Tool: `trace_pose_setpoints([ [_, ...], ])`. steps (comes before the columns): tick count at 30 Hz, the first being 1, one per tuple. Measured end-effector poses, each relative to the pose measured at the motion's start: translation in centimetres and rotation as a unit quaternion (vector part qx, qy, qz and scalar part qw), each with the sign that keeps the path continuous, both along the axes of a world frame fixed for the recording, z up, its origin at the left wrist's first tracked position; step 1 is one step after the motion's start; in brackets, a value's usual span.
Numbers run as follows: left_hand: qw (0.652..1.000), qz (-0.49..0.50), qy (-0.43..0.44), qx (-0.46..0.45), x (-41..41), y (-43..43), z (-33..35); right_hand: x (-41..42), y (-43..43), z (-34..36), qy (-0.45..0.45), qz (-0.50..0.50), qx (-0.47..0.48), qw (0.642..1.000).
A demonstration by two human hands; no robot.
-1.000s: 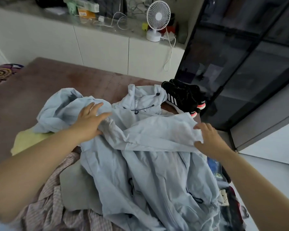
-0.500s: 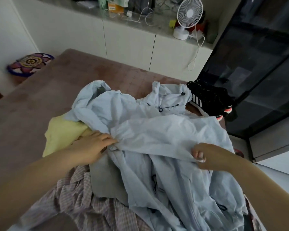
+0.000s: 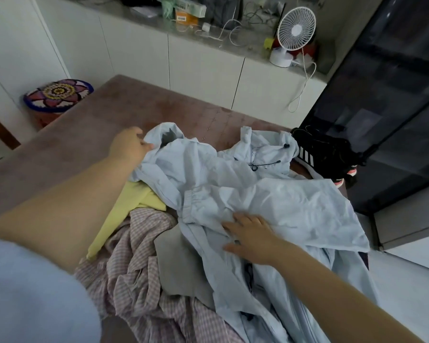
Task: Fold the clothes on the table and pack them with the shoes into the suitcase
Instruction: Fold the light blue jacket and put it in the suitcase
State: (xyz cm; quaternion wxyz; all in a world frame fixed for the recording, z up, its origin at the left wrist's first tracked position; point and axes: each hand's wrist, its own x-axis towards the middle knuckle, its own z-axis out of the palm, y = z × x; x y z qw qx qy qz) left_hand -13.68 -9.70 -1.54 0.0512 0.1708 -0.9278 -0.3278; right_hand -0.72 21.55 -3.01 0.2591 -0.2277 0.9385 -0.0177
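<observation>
A pale blue jacket (image 3: 270, 199) lies crumpled across the brown table (image 3: 84, 134). My left hand (image 3: 129, 147) grips the jacket's far left sleeve end near the table's middle. My right hand (image 3: 252, 236) lies flat with spread fingers on the jacket's folded-over sleeve. Under the jacket are a yellow garment (image 3: 124, 211), a grey garment (image 3: 181, 266) and a pink checked shirt (image 3: 139, 280). Black shoes (image 3: 325, 154) with white stripes and pink soles stand at the table's far right corner. The suitcase is not in view.
A white cabinet counter behind the table holds a small white fan (image 3: 292, 33), cables and boxes. A dark glass cabinet (image 3: 386, 95) stands to the right. A patterned round stool (image 3: 57, 95) sits left of the table. The floor at right is pale.
My left hand moved from the jacket's middle out to the far left sleeve end. My right hand let go of its pinch and now lies flat on the folded sleeve.
</observation>
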Motion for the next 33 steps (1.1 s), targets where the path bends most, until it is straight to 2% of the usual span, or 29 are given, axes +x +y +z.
trace_pose_setpoints([
  [5, 0.999, -0.003, 0.035, -0.008, -0.1, -0.4, -0.5, -1.1, -0.5, 2.7, 0.027, -0.070, -0.143, 0.987],
  [10, 0.997, -0.043, -0.051, -0.031, 0.2, -0.6, -1.7, -1.3, -1.4, 3.3, 0.008, -0.107, -0.228, 0.968],
  [12, 0.998, -0.039, -0.006, -0.040, 0.6, -0.3, -1.2, -1.1, -1.6, 3.4, -0.001, -0.109, -0.237, 0.965],
  [15, 0.992, -0.044, 0.115, 0.009, 2.6, 1.6, 0.7, -0.9, -1.8, 3.8, -0.009, -0.145, -0.282, 0.948],
  [17, 0.982, -0.097, 0.164, 0.023, 5.2, 4.2, 2.6, -1.2, -2.2, 4.8, -0.031, -0.239, -0.366, 0.899],
  [20, 0.950, -0.243, 0.195, -0.021, 10.9, 9.0, 4.2, -2.3, -2.6, 6.4, -0.074, -0.405, -0.515, 0.752],
  [22, 0.902, -0.354, 0.226, -0.097, 15.0, 11.8, 4.3, -3.1, -2.5, 7.1, -0.105, -0.489, -0.584, 0.640],
  [23, 0.875, -0.396, 0.238, -0.148, 16.7, 12.8, 3.6, -3.3, -2.5, 7.1, -0.123, -0.516, -0.599, 0.601],
  [24, 0.853, -0.422, 0.234, -0.199, 18.1, 13.5, 2.6, -3.3, -2.4, 7.0, -0.136, -0.525, -0.597, 0.591],
  [26, 0.837, -0.452, 0.197, -0.236, 20.4, 14.4, 0.6, -2.8, -2.2, 6.3, -0.161, -0.503, -0.564, 0.635],
  [28, 0.828, -0.479, 0.172, -0.236, 22.0, 14.6, -1.3, -1.7, -2.0, 5.4, -0.167, -0.462, -0.504, 0.710],
  [30, 0.828, -0.490, 0.143, -0.234, 23.0, 14.3, -2.4, -0.7, -1.8, 4.5, -0.132, -0.424, -0.442, 0.779],
  [31, 0.829, -0.487, 0.136, -0.242, 23.3, 14.2, -2.8, -0.3, -1.7, 4.3, -0.101, -0.415, -0.430, 0.795],
  [33, 0.839, -0.471, 0.108, -0.251, 24.1, 13.9, -3.0, 0.3, -1.2, 4.5, -0.024, -0.407, -0.450, 0.795],
])
